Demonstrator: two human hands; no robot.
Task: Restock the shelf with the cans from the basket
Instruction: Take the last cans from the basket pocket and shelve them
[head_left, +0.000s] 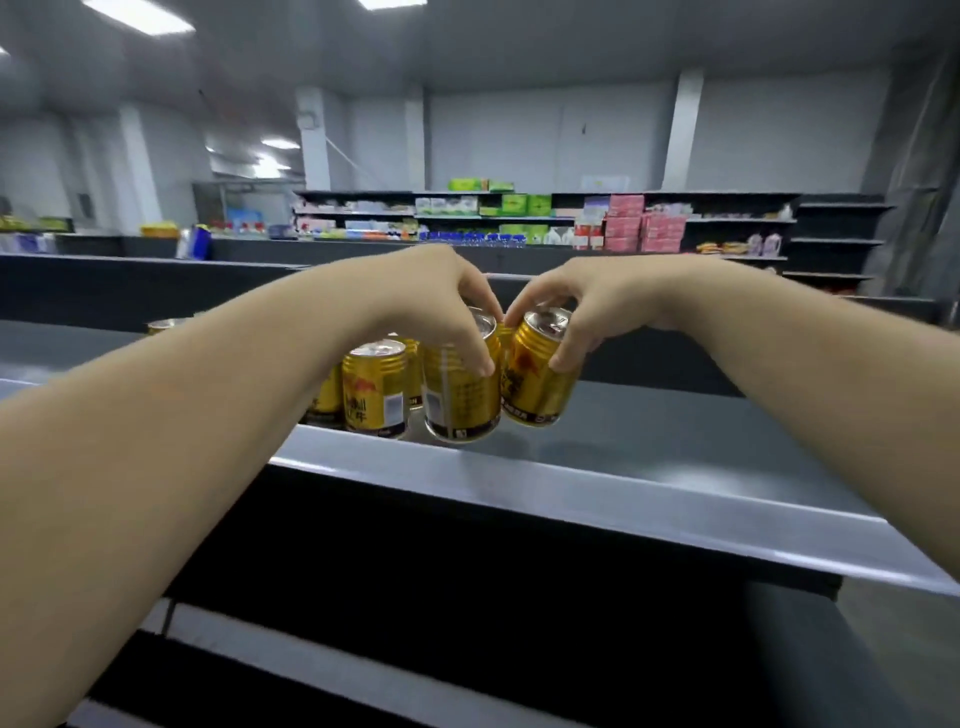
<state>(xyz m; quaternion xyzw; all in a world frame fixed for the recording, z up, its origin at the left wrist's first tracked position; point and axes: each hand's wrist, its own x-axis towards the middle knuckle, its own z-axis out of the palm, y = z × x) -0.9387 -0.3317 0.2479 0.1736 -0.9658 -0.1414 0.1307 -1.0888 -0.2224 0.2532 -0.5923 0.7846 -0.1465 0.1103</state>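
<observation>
- shiny gold cans (375, 387) with dark bottom bands sit on the grey shelf (649, 441)
- left hand (436, 301) pinches one can (462, 384) by its rim, right hand (582, 306) grips a tilted can (535, 374)

We see two bare forearms reaching in from the lower corners, uncovered from the frame's edge to the wrist, with no sleeve showing; the left hand (441, 306) and right hand (582, 306) wear nothing, fingers slim, nails short
</observation>
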